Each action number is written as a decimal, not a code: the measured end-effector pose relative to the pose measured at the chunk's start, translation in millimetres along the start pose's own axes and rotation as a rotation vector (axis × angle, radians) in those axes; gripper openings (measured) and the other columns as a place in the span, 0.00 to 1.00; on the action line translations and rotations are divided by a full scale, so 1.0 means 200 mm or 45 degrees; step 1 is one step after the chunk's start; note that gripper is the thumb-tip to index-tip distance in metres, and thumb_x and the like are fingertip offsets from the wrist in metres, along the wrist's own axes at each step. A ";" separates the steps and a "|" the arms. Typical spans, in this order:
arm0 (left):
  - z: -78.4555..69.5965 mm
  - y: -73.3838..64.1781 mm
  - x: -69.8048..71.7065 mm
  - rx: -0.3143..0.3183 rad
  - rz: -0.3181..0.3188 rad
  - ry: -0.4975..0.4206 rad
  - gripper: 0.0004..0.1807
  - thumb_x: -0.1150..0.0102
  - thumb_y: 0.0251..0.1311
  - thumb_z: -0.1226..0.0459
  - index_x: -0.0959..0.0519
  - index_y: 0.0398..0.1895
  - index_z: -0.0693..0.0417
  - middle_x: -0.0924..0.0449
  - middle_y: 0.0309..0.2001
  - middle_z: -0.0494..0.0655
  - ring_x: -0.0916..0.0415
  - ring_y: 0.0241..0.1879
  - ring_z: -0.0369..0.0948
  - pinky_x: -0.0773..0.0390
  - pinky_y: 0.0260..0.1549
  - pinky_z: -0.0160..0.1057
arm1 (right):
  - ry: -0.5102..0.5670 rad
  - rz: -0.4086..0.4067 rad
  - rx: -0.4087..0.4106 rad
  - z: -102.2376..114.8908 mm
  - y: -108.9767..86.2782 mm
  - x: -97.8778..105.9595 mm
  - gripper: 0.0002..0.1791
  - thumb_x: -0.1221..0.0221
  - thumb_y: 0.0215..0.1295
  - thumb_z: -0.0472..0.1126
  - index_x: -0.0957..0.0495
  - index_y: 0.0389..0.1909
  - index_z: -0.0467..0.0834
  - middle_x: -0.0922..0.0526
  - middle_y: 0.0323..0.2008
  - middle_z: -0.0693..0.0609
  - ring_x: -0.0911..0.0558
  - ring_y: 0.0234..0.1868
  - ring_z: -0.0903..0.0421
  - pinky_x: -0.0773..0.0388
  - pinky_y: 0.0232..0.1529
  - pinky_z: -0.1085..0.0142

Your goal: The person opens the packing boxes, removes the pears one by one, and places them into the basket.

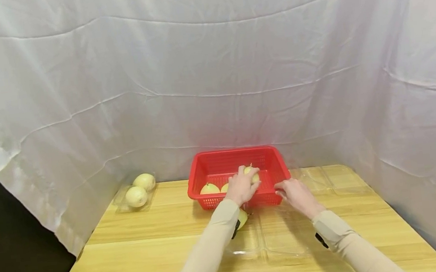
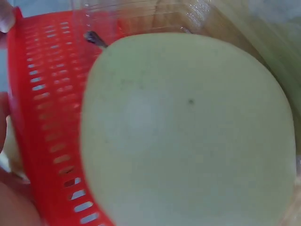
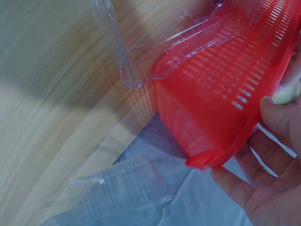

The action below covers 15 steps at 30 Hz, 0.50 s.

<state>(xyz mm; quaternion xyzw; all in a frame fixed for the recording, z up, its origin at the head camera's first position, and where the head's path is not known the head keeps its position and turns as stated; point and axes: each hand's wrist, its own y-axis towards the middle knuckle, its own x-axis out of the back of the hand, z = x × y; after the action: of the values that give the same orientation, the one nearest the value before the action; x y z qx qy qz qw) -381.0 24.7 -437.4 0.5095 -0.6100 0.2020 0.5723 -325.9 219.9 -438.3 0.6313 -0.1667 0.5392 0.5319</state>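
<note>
A yellowish wooden bench (image 1: 128,269) bore a rectangular red plastic basket (image 1: 228,153) below the hands (image 1: 241,187) (image 1: 296,194), with clear rectangular plastic trays (image 1: 283,237) (image 1: 345,177) (image 1: 121,201) nearer, right and left.

1 upright red slotted basket (image 1: 229,159), pale yellow pears (image 1: 209,189) inside

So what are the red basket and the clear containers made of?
Red basket: probably moulded plastic, semi-glossy, judging by its even colour and slotted walls.
Clear containers: likely thin plastic, glossy; the tabletop shows through and edges catch highlights.

Room above basket's back rim (image 1: 236,150)
</note>
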 end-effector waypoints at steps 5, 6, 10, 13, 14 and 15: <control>0.00 0.03 -0.02 0.023 0.137 0.005 0.25 0.50 0.68 0.49 0.31 0.67 0.36 0.31 0.60 0.56 0.20 0.41 0.52 0.21 0.45 0.51 | 0.006 -0.001 -0.010 0.01 0.00 0.00 0.08 0.32 0.55 0.32 0.15 0.38 0.36 0.13 0.30 0.44 0.17 0.29 0.49 0.18 0.36 0.55; -0.01 0.04 -0.02 0.032 0.157 0.009 0.25 0.50 0.68 0.49 0.31 0.67 0.36 0.30 0.60 0.56 0.20 0.41 0.52 0.20 0.44 0.51 | 0.008 0.001 -0.013 0.01 0.00 0.00 0.08 0.32 0.55 0.32 0.15 0.38 0.36 0.13 0.30 0.44 0.17 0.29 0.49 0.18 0.36 0.55; -0.02 0.06 -0.02 0.074 0.221 0.060 0.24 0.54 0.67 0.48 0.30 0.66 0.33 0.29 0.61 0.55 0.20 0.45 0.52 0.21 0.47 0.51 | 0.012 0.010 -0.019 0.01 0.00 0.01 0.08 0.32 0.55 0.32 0.15 0.38 0.36 0.13 0.30 0.44 0.18 0.29 0.50 0.18 0.36 0.54; -0.02 0.06 -0.02 0.071 0.267 0.072 0.23 0.55 0.68 0.49 0.28 0.65 0.34 0.29 0.62 0.52 0.24 0.53 0.51 0.25 0.51 0.54 | 0.011 0.015 -0.024 0.00 0.00 0.01 0.08 0.32 0.56 0.32 0.15 0.37 0.37 0.14 0.29 0.45 0.18 0.29 0.50 0.19 0.36 0.55; -0.02 0.06 -0.02 0.069 0.287 0.070 0.23 0.56 0.68 0.49 0.28 0.65 0.34 0.29 0.63 0.51 0.26 0.58 0.51 0.27 0.54 0.56 | 0.009 0.016 -0.026 0.00 0.00 0.01 0.07 0.32 0.56 0.32 0.15 0.37 0.37 0.14 0.29 0.46 0.18 0.29 0.51 0.19 0.36 0.55; -0.02 0.06 -0.02 0.066 0.312 0.071 0.23 0.56 0.69 0.49 0.28 0.65 0.34 0.29 0.65 0.50 0.29 0.62 0.51 0.29 0.56 0.58 | 0.010 0.019 -0.022 0.00 0.00 0.01 0.07 0.32 0.56 0.32 0.15 0.37 0.37 0.14 0.29 0.46 0.19 0.29 0.51 0.19 0.35 0.55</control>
<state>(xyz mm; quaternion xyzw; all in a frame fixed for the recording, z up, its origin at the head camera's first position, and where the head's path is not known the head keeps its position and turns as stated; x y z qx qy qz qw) -389.9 35.1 -435.5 0.4401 -0.6460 0.3002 0.5467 -324.4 220.4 -436.2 0.6233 -0.1741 0.5441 0.5340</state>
